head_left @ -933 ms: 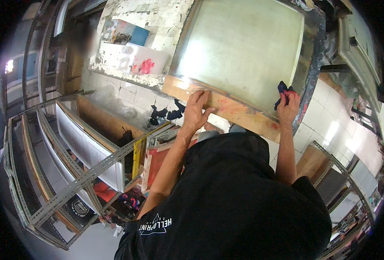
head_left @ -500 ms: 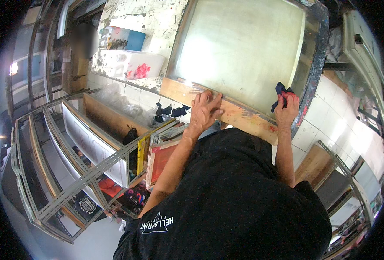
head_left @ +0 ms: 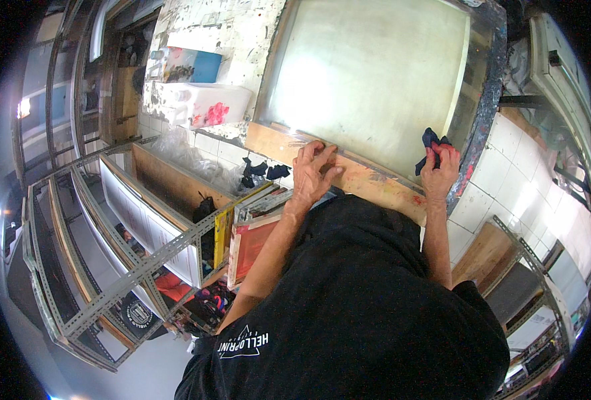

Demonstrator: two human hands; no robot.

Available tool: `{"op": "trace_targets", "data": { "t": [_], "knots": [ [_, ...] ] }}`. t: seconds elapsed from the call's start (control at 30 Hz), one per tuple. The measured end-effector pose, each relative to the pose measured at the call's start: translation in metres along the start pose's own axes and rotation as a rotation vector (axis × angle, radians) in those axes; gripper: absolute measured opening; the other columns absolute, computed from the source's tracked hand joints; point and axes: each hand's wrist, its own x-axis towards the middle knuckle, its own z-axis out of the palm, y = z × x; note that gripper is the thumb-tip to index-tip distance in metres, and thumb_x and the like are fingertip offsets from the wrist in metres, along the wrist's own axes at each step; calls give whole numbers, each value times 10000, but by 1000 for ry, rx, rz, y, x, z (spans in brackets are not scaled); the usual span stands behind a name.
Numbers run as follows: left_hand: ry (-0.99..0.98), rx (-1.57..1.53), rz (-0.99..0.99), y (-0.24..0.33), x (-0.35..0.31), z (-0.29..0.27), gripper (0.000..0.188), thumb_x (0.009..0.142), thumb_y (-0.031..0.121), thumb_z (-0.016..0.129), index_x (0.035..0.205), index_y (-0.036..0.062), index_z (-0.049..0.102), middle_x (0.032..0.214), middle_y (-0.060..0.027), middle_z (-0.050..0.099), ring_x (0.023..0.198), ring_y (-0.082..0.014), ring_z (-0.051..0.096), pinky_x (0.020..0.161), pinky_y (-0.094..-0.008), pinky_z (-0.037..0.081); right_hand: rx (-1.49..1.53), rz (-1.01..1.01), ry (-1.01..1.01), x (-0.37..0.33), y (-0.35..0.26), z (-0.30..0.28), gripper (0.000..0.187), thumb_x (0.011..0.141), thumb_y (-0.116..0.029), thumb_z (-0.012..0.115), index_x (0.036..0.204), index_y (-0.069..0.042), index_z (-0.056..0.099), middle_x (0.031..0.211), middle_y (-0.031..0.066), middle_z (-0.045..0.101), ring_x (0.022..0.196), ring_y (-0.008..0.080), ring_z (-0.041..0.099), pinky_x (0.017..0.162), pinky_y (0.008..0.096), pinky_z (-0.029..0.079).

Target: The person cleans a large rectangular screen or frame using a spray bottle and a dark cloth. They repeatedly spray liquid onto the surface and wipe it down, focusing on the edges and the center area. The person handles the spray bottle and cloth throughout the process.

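A screen-printing frame with pale greenish mesh lies in front of me. Its near side is a bare wooden rail with paint smudges. My left hand rests on that rail, fingers bent and apart, with nothing visible in it. At the near right corner of the mesh, my right hand pinches a crumpled dark navy cloth. Part of the cloth sticks up past the fingertips, touching or just over the mesh; I cannot tell which.
Left of the frame, a paint-spattered white tabletop carries a white jug with red smears and a blue-and-white container. A metal rack holding frames stands at lower left. Dark rags lie near the tiles. Another rack is at right.
The view has shifted slightly. My left fingers have moved a little on the wooden rail. My right hand keeps the cloth at about the same corner.
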Motion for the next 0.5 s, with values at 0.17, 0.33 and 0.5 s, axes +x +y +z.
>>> {"op": "trace_targets", "data": {
  "t": [0.17,0.33,0.5],
  "knots": [
    [-49,75,-4,3,0,0,521,729,302,777,1211,151,650,1211,-137,520,1070,-319,512,866,-454,434,-13,-5,5,1,-1,0,134,768,-84,721,849,-42,623,886,119,609,845,328,575,752,424,475],
    [-37,77,27,7,-2,-2,496,727,290,771,1182,137,646,1202,-134,514,1096,-330,493,863,-475,397,5,5,3,-1,0,0,111,785,-54,702,866,-31,629,882,129,611,847,329,571,768,416,463],
    [-16,27,18,5,-4,-3,511,729,289,773,1199,137,641,1209,-129,511,1099,-328,489,869,-472,388,-31,-20,3,-2,2,1,110,781,-53,706,862,-32,636,884,129,613,843,327,575,758,411,468]
  ]
}}
